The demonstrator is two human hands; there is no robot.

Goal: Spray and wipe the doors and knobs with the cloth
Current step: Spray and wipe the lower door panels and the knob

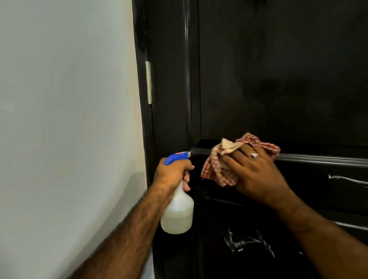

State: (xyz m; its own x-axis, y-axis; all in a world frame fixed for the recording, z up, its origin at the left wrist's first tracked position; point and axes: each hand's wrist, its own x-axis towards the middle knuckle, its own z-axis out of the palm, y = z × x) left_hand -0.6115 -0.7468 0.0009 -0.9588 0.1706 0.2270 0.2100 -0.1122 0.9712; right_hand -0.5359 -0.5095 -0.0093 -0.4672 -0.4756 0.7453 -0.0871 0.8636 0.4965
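Observation:
A dark panelled door (293, 82) fills the right half of the head view. My left hand (171, 171) grips the neck of a white spray bottle (178, 213) with a blue trigger head, its nozzle pointing at the door's horizontal rail. My right hand (255, 173), wearing a ring, presses a red-and-white checked cloth (218, 164) against that rail, fingers spread over the bunched fabric. No knob is in view.
A pale wall (60, 107) runs along the left, meeting the dark door frame (149, 119), which carries a metal hinge (149, 82). White scribble marks (247, 241) show on the door's lower panels.

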